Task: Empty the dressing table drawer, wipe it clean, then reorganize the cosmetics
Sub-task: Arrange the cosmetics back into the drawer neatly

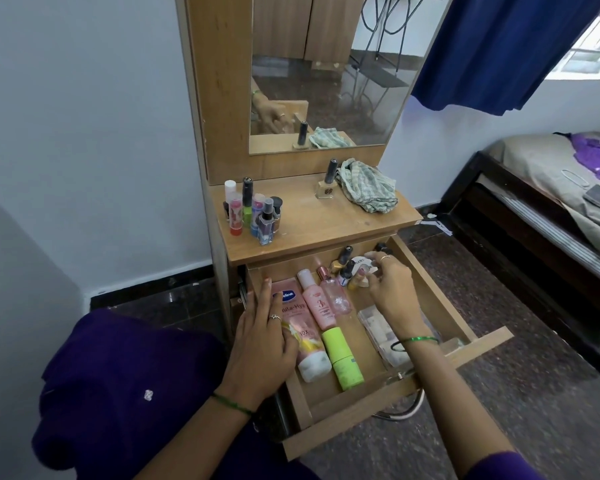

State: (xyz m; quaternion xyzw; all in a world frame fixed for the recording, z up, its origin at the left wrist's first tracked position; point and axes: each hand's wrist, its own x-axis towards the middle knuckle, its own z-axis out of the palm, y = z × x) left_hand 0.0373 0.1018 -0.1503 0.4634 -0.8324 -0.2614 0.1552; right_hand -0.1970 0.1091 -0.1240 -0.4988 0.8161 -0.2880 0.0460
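Note:
The wooden drawer (357,410) of the dressing table stands pulled out. Inside lie a pink lotion tube (303,336), a pink bottle (317,299), a clear pink spray bottle (336,294), a lime green bottle (342,353) and a clear pouch (378,327). Small bottles (343,266) and a round white compact (361,263) sit at the drawer's back. My left hand (260,337) rests flat on the drawer's left edge and the lotion tube. My right hand (390,289) reaches among the small items at the back; its fingertips touch a small object, the grip unclear.
On the tabletop (312,220) stands a cluster of small bottles (253,209), a nail polish bottle (328,181) and a crumpled checked cloth (368,185). A mirror (326,71) rises behind. A bed (551,188) is at the right, a white wall at the left.

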